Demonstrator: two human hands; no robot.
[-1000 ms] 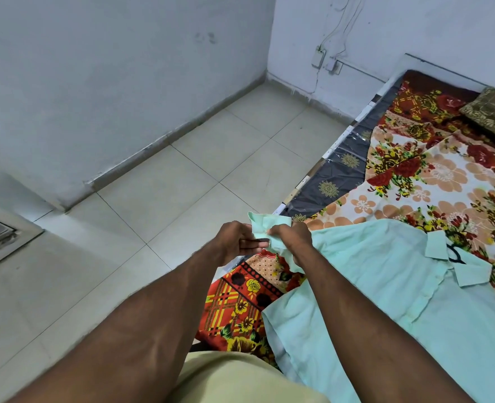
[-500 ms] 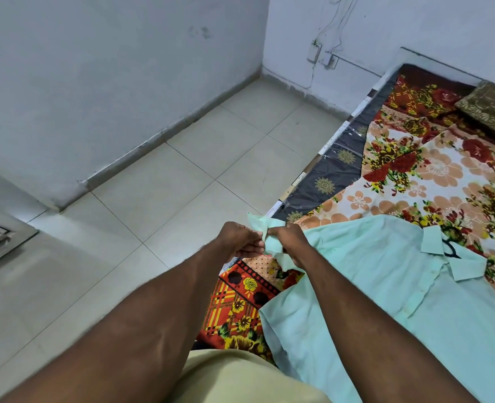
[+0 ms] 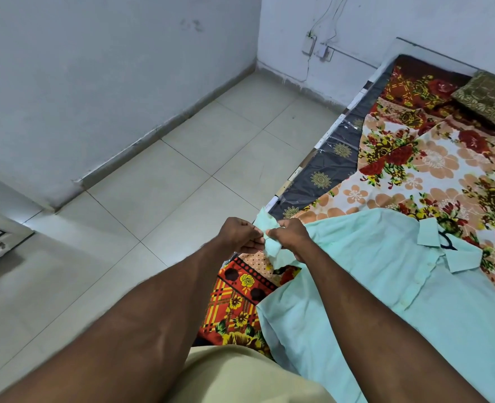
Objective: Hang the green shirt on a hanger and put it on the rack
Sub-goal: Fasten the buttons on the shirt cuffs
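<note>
Presently, sleeve cuff (image 3: 270, 248): held between both hands at the near edge of the bed (image 3: 324, 196). It is bunched tighter than a second ago, and less fabric stands above the knuckles.
left hand (image 3: 240, 235): grip clamped on the cuff by thumb and fingertips. It has barely shifted.
right hand (image 3: 291, 237): grip pinched on the same cuff, close beside the left hand.
green shirt (image 3: 386, 292): lies front up on the floral bedsheet (image 3: 432, 161), collar toward the pillow (image 3: 490, 103). The body has not moved.
task meaning: judged as sleeve preparation only. Lifting the shirt and moving it to the rack are not yet begun.
dark loop (image 3: 447, 242): sits at the collar and may be a hanger hook, but it is too small to confirm.
hidden: fingers cover any cuff button, the hem and far sleeve run out of frame, and the rack is not in view.
</note>
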